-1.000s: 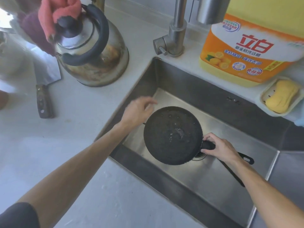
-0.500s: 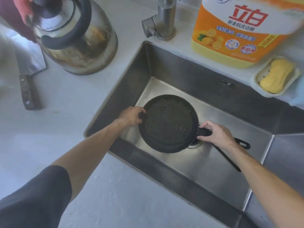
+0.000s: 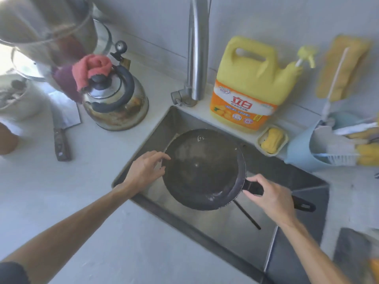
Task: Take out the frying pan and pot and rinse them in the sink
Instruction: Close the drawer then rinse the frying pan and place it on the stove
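Note:
A black frying pan (image 3: 202,171), wet inside with a few water drops, hangs tilted over the steel sink (image 3: 231,228). My right hand (image 3: 268,196) grips its black handle close to the pan's rim. At the pan's left rim, my left hand (image 3: 148,169) holds the edge with its fingers. A steel pot (image 3: 49,23) stands at the far left, blurred at the frame's top corner.
The faucet (image 3: 195,52) rises behind the sink. A kettle (image 3: 117,101) with a red cloth sits on the counter at left, a cleaver (image 3: 61,128) beside it. A yellow detergent jug (image 3: 248,85), a soap dish (image 3: 271,140) and a blue basket (image 3: 301,148) line the sink's far side.
The pan has risen from low in the sink and tilted. My left hand went from above the rim to gripping it. The view has pulled back and up.

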Demonstrator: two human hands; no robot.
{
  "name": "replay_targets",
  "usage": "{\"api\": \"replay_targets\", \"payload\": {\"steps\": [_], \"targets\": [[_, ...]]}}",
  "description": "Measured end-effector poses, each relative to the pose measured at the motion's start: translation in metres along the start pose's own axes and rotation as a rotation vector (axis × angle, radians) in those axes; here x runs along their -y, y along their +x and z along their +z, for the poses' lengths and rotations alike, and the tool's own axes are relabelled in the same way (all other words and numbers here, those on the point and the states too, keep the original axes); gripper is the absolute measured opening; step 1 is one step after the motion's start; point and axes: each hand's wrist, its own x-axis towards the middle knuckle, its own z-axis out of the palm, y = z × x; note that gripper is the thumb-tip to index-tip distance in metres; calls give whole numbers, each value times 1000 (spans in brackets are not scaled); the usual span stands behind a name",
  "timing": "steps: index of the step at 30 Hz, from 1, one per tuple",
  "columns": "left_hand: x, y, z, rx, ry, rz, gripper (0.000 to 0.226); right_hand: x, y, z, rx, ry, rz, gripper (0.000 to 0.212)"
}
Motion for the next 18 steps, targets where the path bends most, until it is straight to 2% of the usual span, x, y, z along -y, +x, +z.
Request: {"api": "replay_targets", "payload": {"steps": [3, 5, 10, 18], "targets": [[-12, -2, -5, -107, 81, 141, 26, 0, -9, -23, -273, -91, -143, 32], [-21, -1, -7, -173, 133, 205, 18, -3, -14, -38, -417, -154, -230, 20], [-50, 4, -10, -379, 127, 254, 21, -6, -25, -73, -581, -283, -321, 15], [-91, 7, -33, -524, 189, 371, 21, -6, -40, -118, -725, -337, -358, 14]]}}
